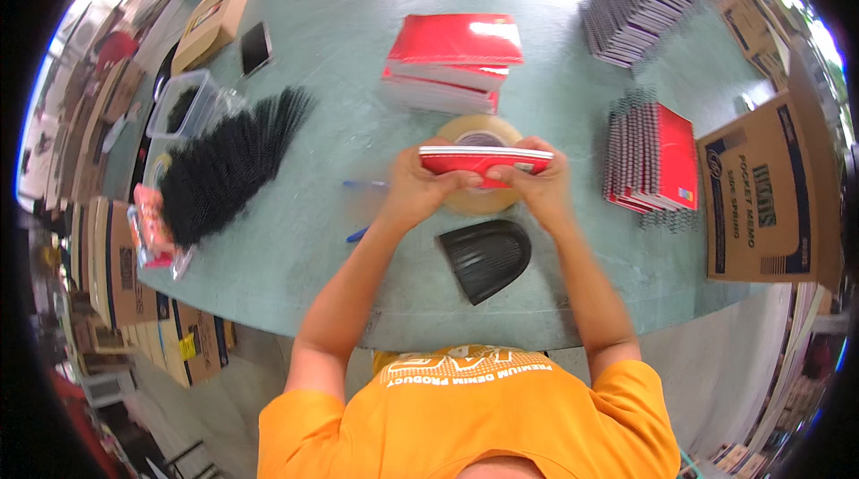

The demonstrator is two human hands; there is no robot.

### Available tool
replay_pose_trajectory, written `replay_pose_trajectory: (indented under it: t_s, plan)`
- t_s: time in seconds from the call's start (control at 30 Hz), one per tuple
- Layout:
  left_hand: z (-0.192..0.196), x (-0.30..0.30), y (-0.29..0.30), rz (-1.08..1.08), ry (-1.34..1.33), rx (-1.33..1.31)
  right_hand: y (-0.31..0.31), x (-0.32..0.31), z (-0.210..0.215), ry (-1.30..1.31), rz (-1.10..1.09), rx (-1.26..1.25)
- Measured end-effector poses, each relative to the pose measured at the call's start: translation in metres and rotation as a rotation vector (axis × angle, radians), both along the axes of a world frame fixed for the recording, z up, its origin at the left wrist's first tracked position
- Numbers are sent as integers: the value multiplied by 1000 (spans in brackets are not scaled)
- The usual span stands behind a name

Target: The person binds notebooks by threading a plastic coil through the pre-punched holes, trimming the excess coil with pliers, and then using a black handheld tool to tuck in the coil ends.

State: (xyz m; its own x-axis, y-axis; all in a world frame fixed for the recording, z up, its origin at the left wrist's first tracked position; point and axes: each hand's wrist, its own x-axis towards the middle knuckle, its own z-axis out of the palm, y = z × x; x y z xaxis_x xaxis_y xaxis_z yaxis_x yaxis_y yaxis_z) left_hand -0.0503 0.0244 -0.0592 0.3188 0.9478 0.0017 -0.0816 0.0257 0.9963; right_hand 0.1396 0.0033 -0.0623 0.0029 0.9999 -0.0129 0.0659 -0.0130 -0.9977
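Between my two hands is a small red notebook, or a thin stack of them (483,159), its white page edges facing up. My left hand (419,182) grips its left end, and my right hand (544,180) grips the right end. Both thumbs press on the red face nearer me; the other fingers are mostly hidden behind it. A wide roll of clear tape (483,203) lies on the table beneath, partly covered by the notebook. Closer to me rests a black ribbed piece with one rounded end (488,257). Beyond my hands stands a pile of red notebooks (456,39).
Black spiral wires (234,157) lie heaped at left beside a clear plastic tub (183,108) and a phone (256,49). At right are red spiral notebooks (673,155), a taller spiral-bound stack (633,9) and an open cardboard box (769,246). A blue pen (357,235) lies by my left forearm.
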Motion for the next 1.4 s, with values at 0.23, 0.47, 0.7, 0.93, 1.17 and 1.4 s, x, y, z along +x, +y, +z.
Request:
replay_pose_trajectory:
  t_s: [0.23, 0.47, 0.7, 0.93, 1.17, 1.4]
  plan:
    - [-3, -18, 0, -81, 296, 313, -7, -33, 60, -946, 134, 681]
    - [0, -163, 85, 363, 948, 302, 3, -40, 51, -1037, 181, 660]
    - [-58, -157, 97, 466, 1486, 543, 29, -30, 57, -1068, 50, 537]
    - [-29, -190, 100, 662, 885, 442, 34, -25, 67, -1000, 87, 422]
    - [-6, -172, 59, 200, 149, -103, 37, -37, 52, -1170, 144, 512]
    - [6, -137, 34, 61, -252, 15, 39, -44, 56, -1132, 203, 500]
